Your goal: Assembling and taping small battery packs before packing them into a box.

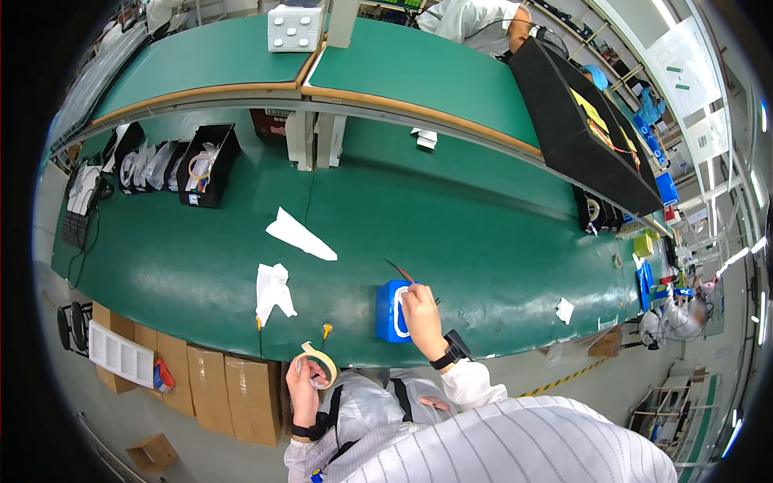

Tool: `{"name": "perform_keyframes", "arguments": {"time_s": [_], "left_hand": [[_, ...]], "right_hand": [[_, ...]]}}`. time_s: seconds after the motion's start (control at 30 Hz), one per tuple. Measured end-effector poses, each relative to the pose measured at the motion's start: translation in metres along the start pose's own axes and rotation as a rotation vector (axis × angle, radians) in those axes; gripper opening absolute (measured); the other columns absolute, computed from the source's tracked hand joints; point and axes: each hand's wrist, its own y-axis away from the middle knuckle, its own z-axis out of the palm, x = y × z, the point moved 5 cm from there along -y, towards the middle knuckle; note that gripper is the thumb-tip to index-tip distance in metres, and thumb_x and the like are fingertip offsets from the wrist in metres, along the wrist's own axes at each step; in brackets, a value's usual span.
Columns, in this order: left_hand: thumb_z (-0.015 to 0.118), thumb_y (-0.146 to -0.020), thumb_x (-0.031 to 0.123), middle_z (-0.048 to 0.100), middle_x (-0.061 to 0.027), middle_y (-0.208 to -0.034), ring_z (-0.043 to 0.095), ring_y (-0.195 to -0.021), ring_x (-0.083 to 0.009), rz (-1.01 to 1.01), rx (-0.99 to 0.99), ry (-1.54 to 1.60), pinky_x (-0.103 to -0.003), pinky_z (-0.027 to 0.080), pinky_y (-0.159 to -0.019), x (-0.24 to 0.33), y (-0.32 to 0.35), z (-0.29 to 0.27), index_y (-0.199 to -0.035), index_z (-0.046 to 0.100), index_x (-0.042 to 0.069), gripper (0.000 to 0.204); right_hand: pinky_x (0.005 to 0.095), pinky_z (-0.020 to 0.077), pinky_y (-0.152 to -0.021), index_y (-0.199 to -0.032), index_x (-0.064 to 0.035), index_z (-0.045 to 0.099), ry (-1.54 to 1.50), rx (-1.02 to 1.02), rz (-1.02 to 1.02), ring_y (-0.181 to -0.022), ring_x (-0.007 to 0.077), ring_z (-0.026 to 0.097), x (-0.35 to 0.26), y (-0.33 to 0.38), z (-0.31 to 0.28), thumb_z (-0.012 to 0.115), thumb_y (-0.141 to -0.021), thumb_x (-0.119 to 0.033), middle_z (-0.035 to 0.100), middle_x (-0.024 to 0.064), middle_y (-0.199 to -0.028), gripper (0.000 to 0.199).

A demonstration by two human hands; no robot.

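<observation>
Brush (400,273) pinched in right-hand fingers (415,295); tape roll (318,364) in left fingers (299,378).

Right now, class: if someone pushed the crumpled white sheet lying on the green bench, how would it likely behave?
The crumpled white sheet looks thin and creased, so it is probably floppy and very light. On the smooth green bench it would likely slide or fold over rather than roll. It seems unlikely to break.

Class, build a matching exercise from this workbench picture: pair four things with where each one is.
Things:
1. roll of tape
2. thin brush
3. blue block
4. black bins

Places:
A. far left of the green bench
B. in the left hand
C. under the right hand
D. held in the right hand

Pairs: 1-B, 2-D, 3-C, 4-A
</observation>
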Motion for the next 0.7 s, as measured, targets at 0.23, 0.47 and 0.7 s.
{"name": "perform_keyframes", "arguments": {"time_s": [0.23, 0.47, 0.7], "left_hand": [[0.046, -0.105, 0.02, 0.057, -0.003, -0.075, 0.058, -0.062, -0.0102, 0.007, 0.026, 0.029, -0.024, 0.052, -0.05, 0.0, -0.002, -0.008, -0.105, 0.056, 0.002, 0.02], [0.046, -0.105, 0.018, 0.057, -0.0032, -0.076, 0.058, -0.063, -0.0102, -0.013, 0.02, 0.044, -0.025, 0.052, -0.051, 0.002, -0.004, -0.004, -0.107, 0.056, 0.002, 0.02], [0.047, -0.105, 0.02, 0.056, -0.0028, -0.075, 0.057, -0.06, -0.0098, -0.014, 0.049, 0.028, -0.024, 0.051, -0.05, 0.002, -0.004, -0.012, -0.107, 0.056, 0.001, 0.021]], "right_hand": [[0.0411, 0.0505, -0.08, -0.084, 0.0023, 0.066, 0.013, -0.23, 0.031, -0.092, 0.0329, 0.059, -0.01, 0.019, -0.018, 0.066, -0.081, 0.001, 0.061, 0.0146, -0.096, 0.004], [0.0412, 0.0506, -0.081, -0.095, 0.0043, 0.064, 0.059, -0.108, -0.072, -0.092, 0.0345, 0.059, -0.007, 0.001, -0.002, 0.066, -0.084, -0.001, 0.061, 0.0168, -0.1, 0.013], [0.0383, 0.053, -0.075, -0.09, -0.0002, 0.071, -0.069, -0.336, -0.03, -0.086, 0.0298, 0.063, -0.011, 0.046, -0.02, 0.069, -0.078, 0.0, 0.065, 0.0119, -0.092, 0.012]]}}
